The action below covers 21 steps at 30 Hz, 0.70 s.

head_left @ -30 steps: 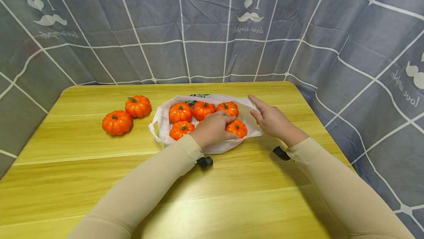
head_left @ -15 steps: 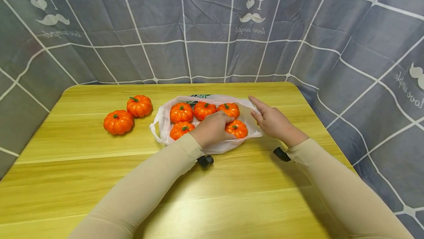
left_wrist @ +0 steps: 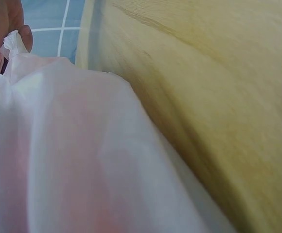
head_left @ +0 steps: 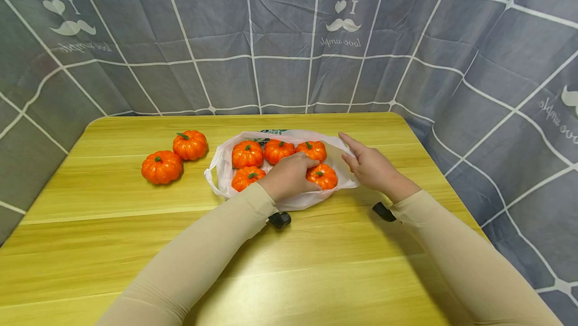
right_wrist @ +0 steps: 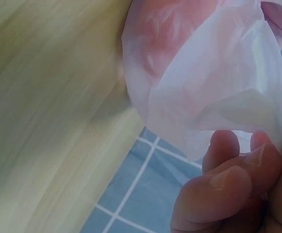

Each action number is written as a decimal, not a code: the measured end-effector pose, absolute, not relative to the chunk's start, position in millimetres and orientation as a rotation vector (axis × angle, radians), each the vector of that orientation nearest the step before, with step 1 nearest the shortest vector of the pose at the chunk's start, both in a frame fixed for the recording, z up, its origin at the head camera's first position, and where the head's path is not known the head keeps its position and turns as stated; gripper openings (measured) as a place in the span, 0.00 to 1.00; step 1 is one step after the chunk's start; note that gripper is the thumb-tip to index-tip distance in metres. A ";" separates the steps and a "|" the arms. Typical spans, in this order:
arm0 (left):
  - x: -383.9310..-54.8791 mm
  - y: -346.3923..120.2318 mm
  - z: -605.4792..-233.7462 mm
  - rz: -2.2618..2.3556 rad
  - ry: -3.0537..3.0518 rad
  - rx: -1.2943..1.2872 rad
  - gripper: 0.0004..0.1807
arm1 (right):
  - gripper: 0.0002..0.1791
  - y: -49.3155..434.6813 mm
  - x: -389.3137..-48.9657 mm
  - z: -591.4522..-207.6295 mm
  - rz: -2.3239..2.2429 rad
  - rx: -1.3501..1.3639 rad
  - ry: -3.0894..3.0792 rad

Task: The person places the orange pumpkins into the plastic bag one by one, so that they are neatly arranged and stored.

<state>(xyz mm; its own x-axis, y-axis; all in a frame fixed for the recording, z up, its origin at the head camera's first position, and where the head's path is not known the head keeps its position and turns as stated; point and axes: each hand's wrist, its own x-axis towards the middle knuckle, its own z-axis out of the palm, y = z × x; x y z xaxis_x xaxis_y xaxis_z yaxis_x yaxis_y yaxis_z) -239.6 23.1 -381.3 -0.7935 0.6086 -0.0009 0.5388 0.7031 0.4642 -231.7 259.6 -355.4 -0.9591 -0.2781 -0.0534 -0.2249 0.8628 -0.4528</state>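
A white plastic bag lies open on the table, holding several orange toy pumpkins with green stems. My left hand reaches in over the front rim, thumb and fingers about the left side of the front right pumpkin. The left wrist view shows mostly the bag's outer wall, which hides that hand's fingers. On the bag's right side, my right hand pinches the edge. Its curled fingers show at the plastic in the right wrist view.
Two more toy pumpkins sit close together on the wooden table, left of the bag. A grey checked curtain hangs behind the table and along both sides. Dark wrist devices sit below both sleeves.
Both hands stay at the bag with almost no movement. The whole head view shifts slightly, and the pumpkins and bag keep their places.
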 end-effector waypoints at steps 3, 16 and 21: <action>-240.1 23.3 -381.6 0.670 2.757 0.933 0.32 | 0.34 259.5 -231.9 -356.0 -0.683 -0.404 2.922; -240.7 23.5 -381.7 0.635 2.754 0.905 0.37 | 0.35 257.7 -232.4 -356.1 -0.671 -0.419 2.929; -240.2 23.9 -381.0 0.584 2.782 0.894 0.39 | 0.34 257.7 -232.2 -356.1 -0.684 -0.426 2.933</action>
